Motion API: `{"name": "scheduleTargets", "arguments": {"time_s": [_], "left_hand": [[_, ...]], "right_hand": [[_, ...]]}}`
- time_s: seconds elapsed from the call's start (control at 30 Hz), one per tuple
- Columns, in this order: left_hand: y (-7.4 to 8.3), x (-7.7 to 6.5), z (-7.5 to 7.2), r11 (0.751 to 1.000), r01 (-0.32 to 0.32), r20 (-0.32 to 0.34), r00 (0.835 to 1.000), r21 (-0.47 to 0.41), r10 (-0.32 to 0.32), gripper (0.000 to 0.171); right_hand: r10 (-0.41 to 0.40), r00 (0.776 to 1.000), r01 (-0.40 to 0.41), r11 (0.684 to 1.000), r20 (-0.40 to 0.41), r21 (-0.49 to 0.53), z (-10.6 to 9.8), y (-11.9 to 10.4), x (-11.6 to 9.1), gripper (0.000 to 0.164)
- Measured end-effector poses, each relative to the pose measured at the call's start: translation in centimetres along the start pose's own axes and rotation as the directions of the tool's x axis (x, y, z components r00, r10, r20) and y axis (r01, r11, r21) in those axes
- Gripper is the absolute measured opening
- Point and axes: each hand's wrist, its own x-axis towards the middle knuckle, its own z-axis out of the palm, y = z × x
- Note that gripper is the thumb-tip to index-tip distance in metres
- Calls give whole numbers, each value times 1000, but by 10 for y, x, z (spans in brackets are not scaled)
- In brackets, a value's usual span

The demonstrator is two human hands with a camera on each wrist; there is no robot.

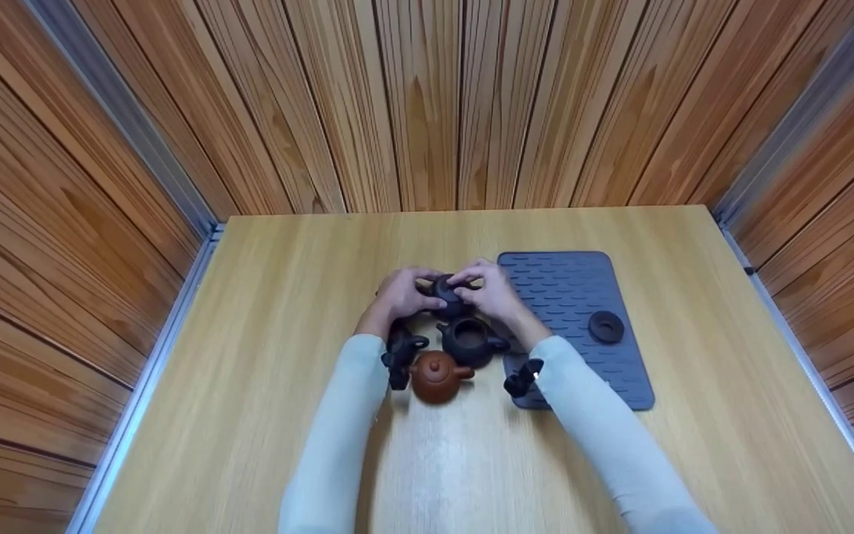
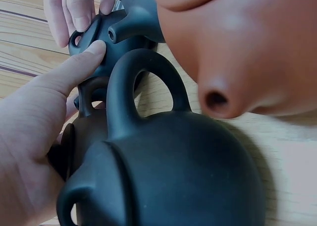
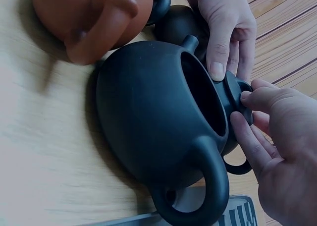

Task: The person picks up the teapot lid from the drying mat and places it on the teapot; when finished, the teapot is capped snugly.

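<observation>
At the back of the group stands a dark teapot with its lid on. My left hand holds its body from the left, thumb on the near side; the other fingertips are partly hidden. From the right, my right hand pinches the edge of the lid between thumb and fingers. Just in front sits a lidless dark teapot, its mouth uncovered. A reddish-brown teapot with its lid on stands nearest the body. Under my left wrist is another lidded dark teapot, with one more dark teapot behind it.
A grey ribbed mat lies on the table right of the teapots, partly under my right forearm. On it rests a round dark lid-like piece. Wood-panelled walls border the wooden table at the back and sides.
</observation>
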Motion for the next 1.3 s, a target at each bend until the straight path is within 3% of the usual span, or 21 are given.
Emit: {"name": "scheduleTargets", "arguments": {"time_s": [0.13, 0.17, 0.9, 1.3], "left_hand": [[-1, 0, 1, 1000, 0, -6, 1000, 0, 0, 56], [10, -9, -3, 1000, 14, -6, 1000, 2, -14, 56], [11, -10, -2, 999, 26, -16, 1000, -34, -26, 57], [11, -10, -5, 1000, 18, 13, 1000, -6, -18, 61]], "right_hand": [[14, 1000, -14, 1000, 6, 9, 0, 0, -1, 21], [18, 1000, -18, 1000, 7, 12, 0, 0, -1, 21], [17, 1000, -18, 999, 15, 39, -4, 6, -3, 30], [-5, 1000, 4, 999, 20, 43, -4, 8, -4, 30]]}}
